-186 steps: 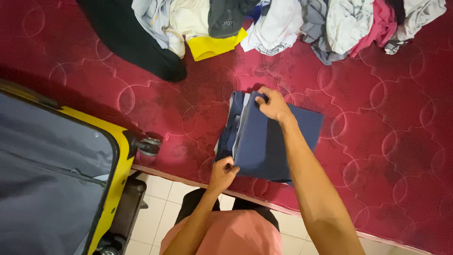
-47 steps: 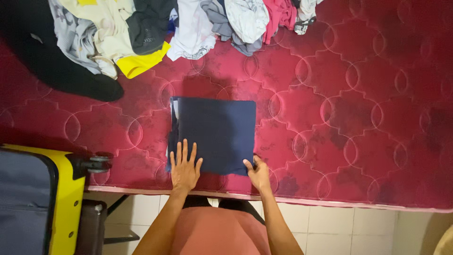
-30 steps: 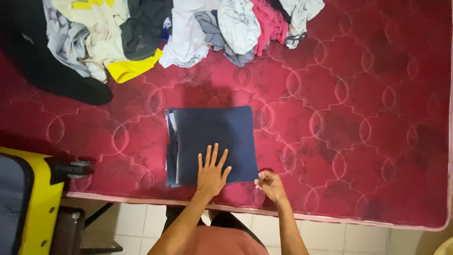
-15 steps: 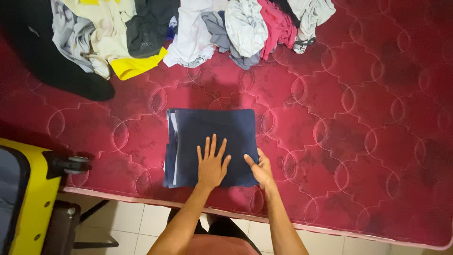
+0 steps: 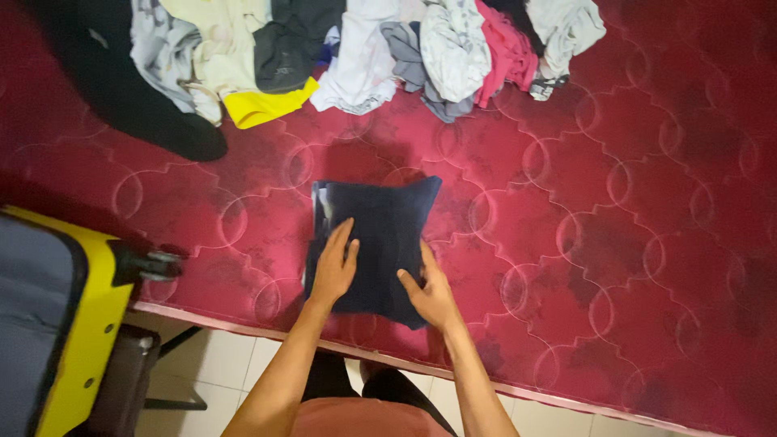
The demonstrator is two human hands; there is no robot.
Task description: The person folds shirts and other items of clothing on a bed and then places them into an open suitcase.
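Open red mattress (image 5: 631,243) right of folded navy garment (image 5: 380,235). Heap of loose clothes (image 5: 364,48) across far edge, bare strip between. Yellow suitcase (image 5: 77,340) near left, wheel (image 5: 154,265) just beside mattress edge.

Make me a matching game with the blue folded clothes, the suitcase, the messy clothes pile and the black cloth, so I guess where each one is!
Things:
1. folded navy garment
2. yellow suitcase
3. pile of loose clothes
4. black garment

Places:
A. far side of the red mattress, top middle of the view
B. off the mattress, at the bottom left
C. under the left hand and right hand, near the mattress edge
D. on the mattress at the top left, beside the pile

Pairs: 1-C, 2-B, 3-A, 4-D
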